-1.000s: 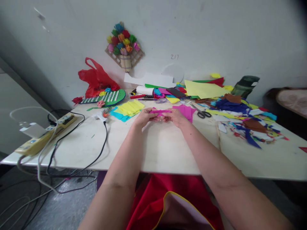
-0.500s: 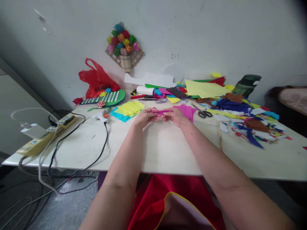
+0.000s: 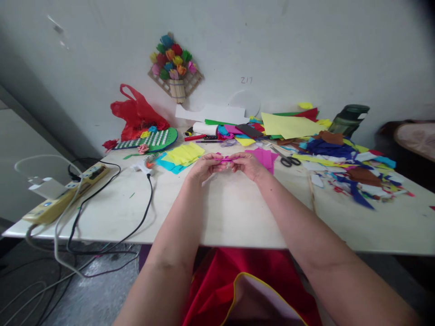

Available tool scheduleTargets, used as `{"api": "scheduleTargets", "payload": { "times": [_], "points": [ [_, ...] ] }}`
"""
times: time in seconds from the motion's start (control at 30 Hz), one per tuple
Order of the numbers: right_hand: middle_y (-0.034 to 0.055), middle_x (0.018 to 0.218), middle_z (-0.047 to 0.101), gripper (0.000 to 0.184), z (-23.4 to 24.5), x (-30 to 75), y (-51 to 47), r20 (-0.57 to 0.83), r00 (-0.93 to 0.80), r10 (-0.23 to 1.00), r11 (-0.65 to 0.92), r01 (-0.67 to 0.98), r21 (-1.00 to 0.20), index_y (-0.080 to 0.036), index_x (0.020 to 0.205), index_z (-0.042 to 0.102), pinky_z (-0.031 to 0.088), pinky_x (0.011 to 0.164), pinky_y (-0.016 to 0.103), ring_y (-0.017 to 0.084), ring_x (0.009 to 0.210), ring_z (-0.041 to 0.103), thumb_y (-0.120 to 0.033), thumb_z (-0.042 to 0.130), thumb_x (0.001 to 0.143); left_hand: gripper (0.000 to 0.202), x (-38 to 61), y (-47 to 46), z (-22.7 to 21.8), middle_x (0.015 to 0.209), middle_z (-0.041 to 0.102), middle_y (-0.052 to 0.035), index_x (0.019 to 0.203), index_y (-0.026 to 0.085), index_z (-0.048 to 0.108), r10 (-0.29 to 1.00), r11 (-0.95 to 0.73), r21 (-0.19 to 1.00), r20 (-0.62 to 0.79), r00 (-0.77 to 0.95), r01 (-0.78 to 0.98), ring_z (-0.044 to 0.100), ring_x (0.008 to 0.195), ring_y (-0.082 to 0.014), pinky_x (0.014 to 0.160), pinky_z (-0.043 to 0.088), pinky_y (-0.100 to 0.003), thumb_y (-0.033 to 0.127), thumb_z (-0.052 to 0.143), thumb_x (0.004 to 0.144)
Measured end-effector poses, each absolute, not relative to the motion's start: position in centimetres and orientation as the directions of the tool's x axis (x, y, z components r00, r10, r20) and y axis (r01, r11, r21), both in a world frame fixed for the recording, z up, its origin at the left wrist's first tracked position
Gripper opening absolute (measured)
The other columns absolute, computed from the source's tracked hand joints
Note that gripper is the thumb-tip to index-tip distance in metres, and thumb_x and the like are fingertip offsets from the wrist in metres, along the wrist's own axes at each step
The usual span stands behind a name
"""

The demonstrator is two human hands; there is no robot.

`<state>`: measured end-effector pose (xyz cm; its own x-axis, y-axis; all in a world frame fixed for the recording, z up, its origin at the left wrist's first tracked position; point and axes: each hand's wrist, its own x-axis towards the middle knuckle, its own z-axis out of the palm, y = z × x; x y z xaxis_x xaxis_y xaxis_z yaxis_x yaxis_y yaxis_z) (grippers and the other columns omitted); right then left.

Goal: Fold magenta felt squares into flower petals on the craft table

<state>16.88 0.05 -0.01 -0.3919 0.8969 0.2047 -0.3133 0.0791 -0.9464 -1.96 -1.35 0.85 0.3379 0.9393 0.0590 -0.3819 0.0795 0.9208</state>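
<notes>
A small piece of magenta crepe paper (image 3: 224,159) is pinched between both hands, a little above the table. My left hand (image 3: 206,167) is closed on its left end and my right hand (image 3: 247,165) on its right end. The fingers cover much of the paper, so its exact shape is hidden. Just behind my right hand lie magenta paper sheets (image 3: 267,158). Beyond my left hand, yellow paper pieces (image 3: 185,154) rest partly over blue paper sheets (image 3: 173,167).
Black scissors (image 3: 289,161) lie right of the magenta sheets, near a heap of coloured scraps (image 3: 360,174). On the left are a white glue gun (image 3: 142,166), cables and a power strip (image 3: 64,197). A dark green bottle (image 3: 348,120) stands at the back right.
Both hands stay in nearly the same place, still pinching the magenta paper. The paper between the fingertips looks slightly more bent, and the fingers have shifted a little.
</notes>
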Motion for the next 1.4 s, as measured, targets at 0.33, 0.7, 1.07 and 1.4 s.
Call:
{"api": "scheduleTargets", "payload": {
  "times": [0.33, 0.7, 1.07, 1.4],
  "points": [
    [0.0039, 0.061, 0.067, 0.018, 0.0, 16.9, -0.1, 0.236, -0.396, 0.887, 0.098, -0.339, -0.936, -0.013, 0.077, 0.069, 0.048, 0.055, 0.029, 0.014, 0.051, 0.059, -0.016, 0.064, 0.061, 0.012, -2.0, -1.3, 0.9, 0.072, 0.07, -0.0076, 0.079, 0.01, 0.061, 0.93, 0.092, 0.92, 0.056, 0.362, -0.381, 0.068, 0.067, -0.0155, 0.066, 0.054, -0.024, 0.005, 0.06, 0.069],
    [0.0047, 0.064, 0.067, 0.018, -0.2, 17.0, 0.1, 0.249, -0.404, 0.88, 0.11, -0.337, -0.935, -0.012, 0.078, 0.069, 0.049, 0.057, 0.03, 0.013, 0.052, 0.059, -0.016, 0.062, 0.062, 0.014, -2.0, -1.2, 0.9, 0.07, 0.069, -0.0095, 0.078, 0.008, 0.063, 0.93, 0.095, 0.921, 0.054, 0.363, -0.379, 0.068, 0.068, -0.0168, 0.068, 0.054, -0.025, 0.007, 0.058, 0.066],
    [0.0089, 0.06, 0.066, 0.042, 1.0, 16.7, -0.9, 0.139, -0.402, 0.905, 0.015, -0.298, -0.954, -0.012, 0.068, 0.066, 0.05, 0.056, 0.03, 0.015, 0.05, 0.058, -0.049, 0.05, 0.078, 0.014, -1.9, -1.6, 1.4, 0.071, 0.069, -0.01, 0.077, 0.008, 0.063, 0.939, 0.051, 0.952, 0.056, 0.338, -0.301, 0.066, 0.062, -0.0172, 0.064, 0.054, -0.028, 0.017, 0.06, 0.066],
    [0.0049, 0.06, 0.067, 0.024, 0.2, 16.8, -0.4, 0.134, -0.365, 0.921, 0.059, -0.21, -0.976, -0.011, 0.077, 0.067, 0.049, 0.048, 0.025, 0.011, 0.045, 0.057, -0.029, 0.074, 0.063, 0.036, -2.2, -1.3, 1.2, 0.071, 0.069, -0.0062, 0.1, 0.01, 0.055, 0.939, -0.023, 0.982, 0.085, 0.334, -0.185, 0.066, 0.058, -0.0151, 0.061, 0.053, -0.026, 0.01, 0.061, 0.064]
  ]
}}
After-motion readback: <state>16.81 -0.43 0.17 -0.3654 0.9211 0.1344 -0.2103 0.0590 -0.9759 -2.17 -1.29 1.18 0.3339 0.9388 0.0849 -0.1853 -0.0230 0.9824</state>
